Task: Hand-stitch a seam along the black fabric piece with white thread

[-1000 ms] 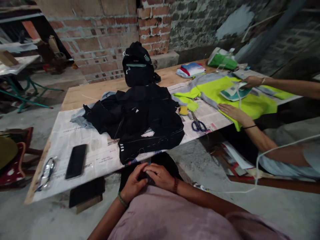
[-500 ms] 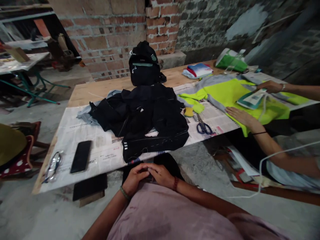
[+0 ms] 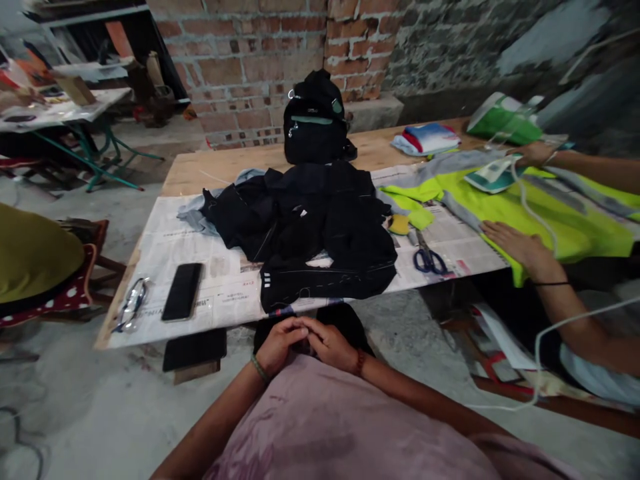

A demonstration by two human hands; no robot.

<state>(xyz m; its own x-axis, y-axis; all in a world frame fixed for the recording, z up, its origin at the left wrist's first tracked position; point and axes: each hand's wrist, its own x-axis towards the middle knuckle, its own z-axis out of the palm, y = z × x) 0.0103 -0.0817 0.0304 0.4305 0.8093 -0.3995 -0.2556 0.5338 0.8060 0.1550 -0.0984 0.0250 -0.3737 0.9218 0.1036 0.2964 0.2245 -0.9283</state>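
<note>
My left hand [image 3: 281, 345] and my right hand [image 3: 334, 342] rest together in front of my body, just below the table's near edge. Their fingers are curled and meet at the tips, with no object visible in them. Nearest to them on the table lies a heap of black garment pieces [image 3: 345, 220] with white stitched or chalked lines. Light blue fabric [image 3: 193, 217] shows from under its left side. To the right of the heap are scissors [image 3: 429, 260] with dark blue handles and a small yellow item [image 3: 399, 224].
A phone [image 3: 183, 291] and glasses [image 3: 133, 304] lie on newspaper at the left. Behind the heap stands a black backpack [image 3: 315, 127]. At right, a co-worker holds an iron [image 3: 493, 176] over a yellow-green garment [image 3: 560, 213]; its white cord hangs near my right side.
My view has swung left, so the table appears further right. My hands stay together. The co-worker's iron has moved away toward the far side of the yellow-green garment.
</note>
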